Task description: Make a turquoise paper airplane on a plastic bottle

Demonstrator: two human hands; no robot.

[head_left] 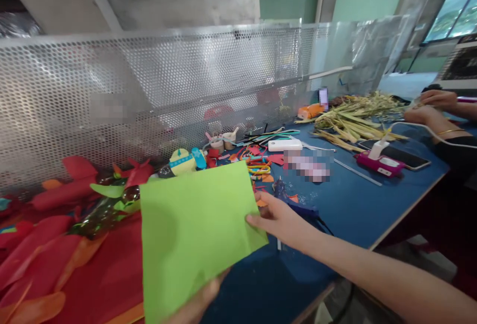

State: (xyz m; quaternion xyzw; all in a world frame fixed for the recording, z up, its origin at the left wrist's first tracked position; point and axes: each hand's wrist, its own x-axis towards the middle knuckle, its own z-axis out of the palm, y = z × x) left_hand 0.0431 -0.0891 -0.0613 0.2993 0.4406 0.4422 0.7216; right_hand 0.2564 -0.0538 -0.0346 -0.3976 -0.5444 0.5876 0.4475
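A bright green sheet [194, 234], perhaps paper or thin foam, is held up above the blue table. My right hand [274, 219] pinches its right edge between thumb and fingers. At the bottom edge my left hand [203, 299] grips the same sheet from below, with most of its fingers hidden behind it. Just beyond my right hand a dark blue glue gun [294, 202] lies on the table. Red and orange cut pieces [100, 264] and a brown-green plastic bottle [100, 214] with green pieces lie to the left of the sheet.
A perforated metal screen [208, 75] runs along the table's back. Small cups [223, 141], a white power bank [285, 145], dry plant strips [350, 120], a magenta power strip [383, 162] and a phone [417, 157] lie rightward. Another person's hands [432, 108] work at the far right.
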